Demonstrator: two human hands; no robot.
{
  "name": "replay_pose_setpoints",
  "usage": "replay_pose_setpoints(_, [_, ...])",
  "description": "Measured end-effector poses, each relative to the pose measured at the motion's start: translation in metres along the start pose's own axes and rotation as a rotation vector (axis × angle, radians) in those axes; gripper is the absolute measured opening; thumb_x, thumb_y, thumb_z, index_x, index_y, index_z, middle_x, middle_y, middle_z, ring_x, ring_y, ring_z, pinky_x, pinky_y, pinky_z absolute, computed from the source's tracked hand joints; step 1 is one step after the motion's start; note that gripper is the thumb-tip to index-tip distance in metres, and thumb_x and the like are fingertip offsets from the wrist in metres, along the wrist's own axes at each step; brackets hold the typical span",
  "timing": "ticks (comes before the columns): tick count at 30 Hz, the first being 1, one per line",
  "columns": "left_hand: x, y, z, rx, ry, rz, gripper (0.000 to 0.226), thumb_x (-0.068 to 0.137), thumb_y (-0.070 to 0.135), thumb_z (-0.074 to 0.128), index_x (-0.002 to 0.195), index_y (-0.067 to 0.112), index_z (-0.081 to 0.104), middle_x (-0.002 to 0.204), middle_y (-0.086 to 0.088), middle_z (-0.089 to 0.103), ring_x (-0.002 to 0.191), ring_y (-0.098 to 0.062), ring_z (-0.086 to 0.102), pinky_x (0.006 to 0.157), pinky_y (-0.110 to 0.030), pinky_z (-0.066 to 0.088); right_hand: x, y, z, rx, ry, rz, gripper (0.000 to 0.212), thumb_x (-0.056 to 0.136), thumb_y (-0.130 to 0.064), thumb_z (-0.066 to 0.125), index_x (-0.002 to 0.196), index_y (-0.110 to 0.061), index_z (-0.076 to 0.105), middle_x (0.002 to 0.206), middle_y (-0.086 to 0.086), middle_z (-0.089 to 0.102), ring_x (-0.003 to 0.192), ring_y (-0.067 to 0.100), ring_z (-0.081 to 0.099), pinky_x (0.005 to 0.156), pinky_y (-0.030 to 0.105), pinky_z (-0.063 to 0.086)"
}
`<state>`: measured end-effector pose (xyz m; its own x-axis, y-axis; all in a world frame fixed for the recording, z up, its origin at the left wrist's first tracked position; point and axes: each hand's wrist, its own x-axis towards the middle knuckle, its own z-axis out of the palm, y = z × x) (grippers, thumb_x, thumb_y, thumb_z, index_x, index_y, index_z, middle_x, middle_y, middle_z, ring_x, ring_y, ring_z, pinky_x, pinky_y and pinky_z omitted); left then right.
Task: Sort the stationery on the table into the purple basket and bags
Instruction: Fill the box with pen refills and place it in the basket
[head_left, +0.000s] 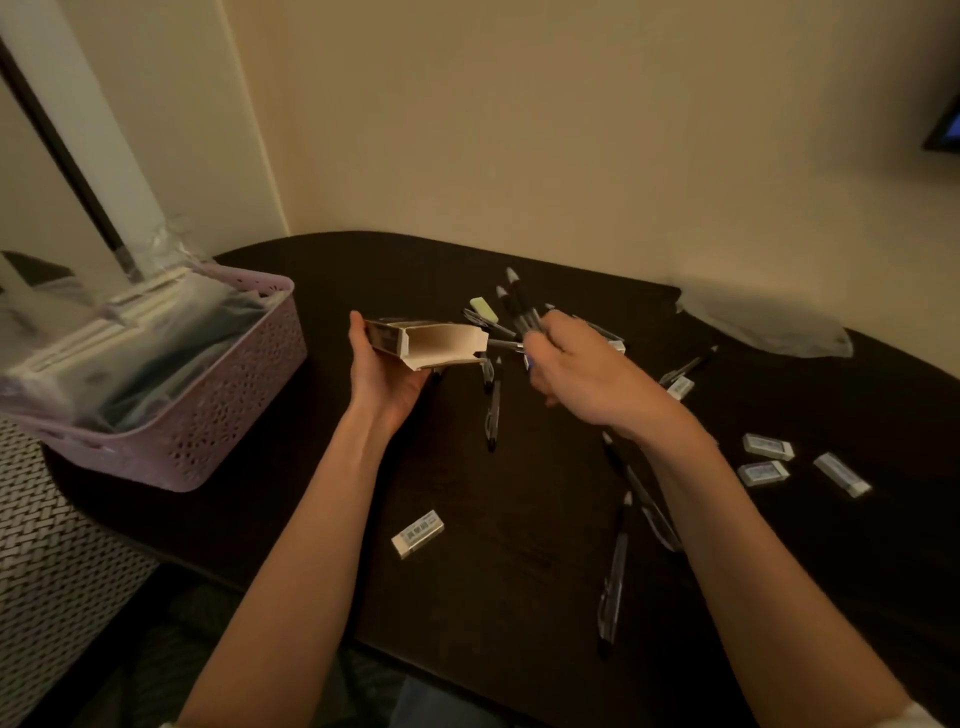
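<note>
Dark wooden table (291, 467) against cream wall (571, 130); purple basket (208, 415) at left edge.

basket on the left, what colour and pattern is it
The basket is pale purple with a perforated, lace-like cutout wall, seen best in the head view.

Basket (218, 415) contents blurred

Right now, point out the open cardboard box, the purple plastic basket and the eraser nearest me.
Open cardboard box (441, 344), head view, inner wall.
Purple plastic basket (228, 410), head view, perforated side.
Nearest white eraser (417, 533), head view, sleeve middle.
</note>
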<state>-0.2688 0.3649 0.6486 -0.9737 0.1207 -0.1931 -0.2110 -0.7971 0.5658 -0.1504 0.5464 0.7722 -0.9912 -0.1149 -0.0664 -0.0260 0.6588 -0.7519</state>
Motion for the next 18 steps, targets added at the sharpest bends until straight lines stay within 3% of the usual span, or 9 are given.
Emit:
replay_pose_setpoints(2, [0.001,0.001,-0.001,0.024,0.002,0.023,0.072,0.094,0.064,0.037,0.136,0.007,0.048,0.131,-0.021,0.059,0.118,-0.033,0.060,0.090,-0.041,0.055,-0.005,-0.007,-0.005,0.091,-0.096,-0.060,0.025,0.104,-0.023,0.034,0.105,-0.008,0.055,0.066,0.001,0.050,0.057,0.010,0.052,0.053,0.032,0.054])
replay_pose_setpoints(4, [0.003,0.002,-0.001,0.072,0.028,0.073,0.070,0.093,0.064,0.040,0.134,0.009,0.052,0.127,-0.017,0.063,0.114,-0.030,0.064,0.085,-0.040,0.057,-0.009,-0.010,-0.009,0.067,-0.135,-0.114,0.023,0.103,-0.022,0.038,0.103,-0.011,0.058,0.062,-0.001,0.051,0.050,0.005,0.051,0.045,0.021,0.045])
replay_pose_setpoints(8, [0.005,0.003,-0.005,0.119,0.118,0.137,0.077,0.084,0.066,0.055,0.138,0.012,0.047,0.130,-0.017,0.059,0.114,-0.031,0.062,0.094,-0.046,0.053,-0.005,-0.009,-0.017,-0.145,-0.058,-0.172,0.022,0.101,-0.026,0.043,0.097,-0.017,0.063,0.067,-0.001,0.055,0.058,0.007,0.051,0.061,0.032,0.045])
replay_pose_setpoints(10, [0.006,0.003,-0.006,0.110,0.140,0.147,0.078,0.084,0.065,0.057,0.140,0.013,0.043,0.130,-0.017,0.058,0.115,-0.031,0.062,0.093,-0.047,0.054,-0.003,-0.008,-0.020,-0.190,-0.102,-0.139,0.021,0.101,-0.027,0.043,0.096,-0.021,0.062,0.067,-0.003,0.056,0.059,0.008,0.051,0.063,0.030,0.045])
replay_pose_setpoints(14, [0.003,0.003,-0.003,0.105,0.158,0.163,0.075,0.087,0.063,0.053,0.141,0.012,0.041,0.130,-0.017,0.057,0.112,-0.029,0.063,0.080,-0.041,0.058,-0.001,-0.004,-0.018,-0.283,-0.175,-0.061,0.020,0.101,-0.027,0.043,0.092,-0.026,0.061,0.068,-0.005,0.055,0.058,0.006,0.049,0.058,0.023,0.039])
replay_pose_setpoints(18, [-0.001,0.004,0.000,0.135,0.183,0.182,0.074,0.089,0.062,0.052,0.141,0.011,0.041,0.131,-0.016,0.056,0.111,-0.027,0.063,0.073,-0.036,0.058,0.003,0.001,-0.012,-0.381,-0.159,-0.045,0.015,0.100,-0.029,0.045,0.096,-0.028,0.060,0.074,-0.006,0.056,0.068,0.008,0.053,0.063,0.026,0.041])
